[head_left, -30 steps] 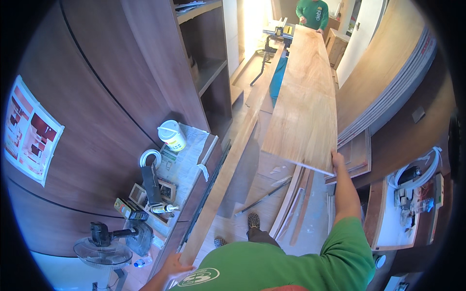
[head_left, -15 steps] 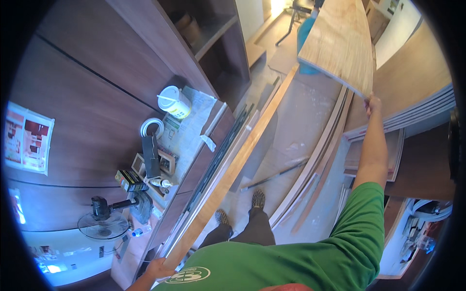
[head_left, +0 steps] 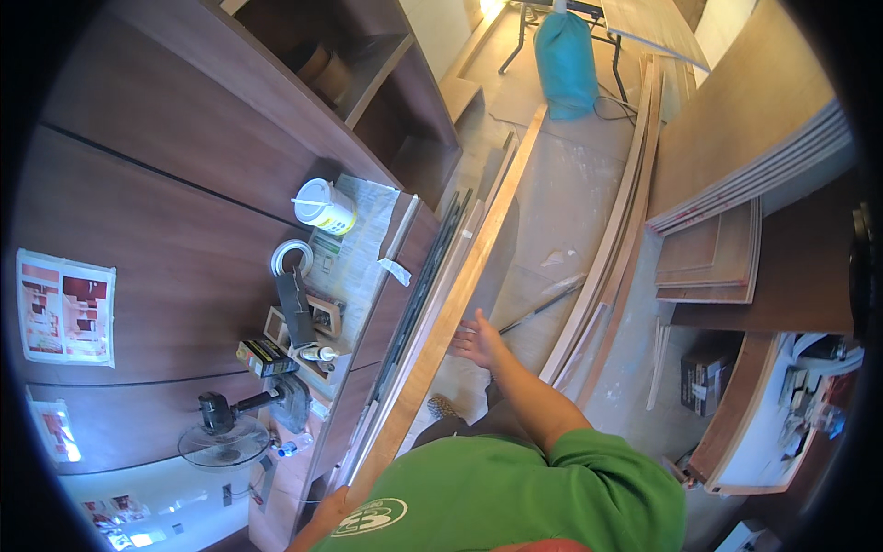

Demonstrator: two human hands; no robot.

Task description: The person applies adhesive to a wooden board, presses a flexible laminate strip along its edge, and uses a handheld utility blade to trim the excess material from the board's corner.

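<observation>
A long wooden plank (head_left: 457, 296) stands on edge along the counter, running from by my chest toward the far floor. My left hand (head_left: 329, 505) sits at its near end, mostly hidden by my green shirt, and seems to grip it. My right hand (head_left: 477, 339) is open with fingers spread, right beside the plank's middle edge, holding nothing. A large plywood sheet (head_left: 655, 28) shows at the top edge, far from both hands.
The counter (head_left: 363, 241) on my left carries a white tub (head_left: 324, 206), a tape roll (head_left: 291, 257), small boxes and a desk fan (head_left: 224, 435). A blue sack (head_left: 566, 61) stands ahead. Thin strips (head_left: 609, 267) and stacked plywood boards (head_left: 747, 164) fill the right.
My right hand has let go of the large plywood sheet it held overhead and dropped down beside the long plank. The view has tilted down toward the floor.
</observation>
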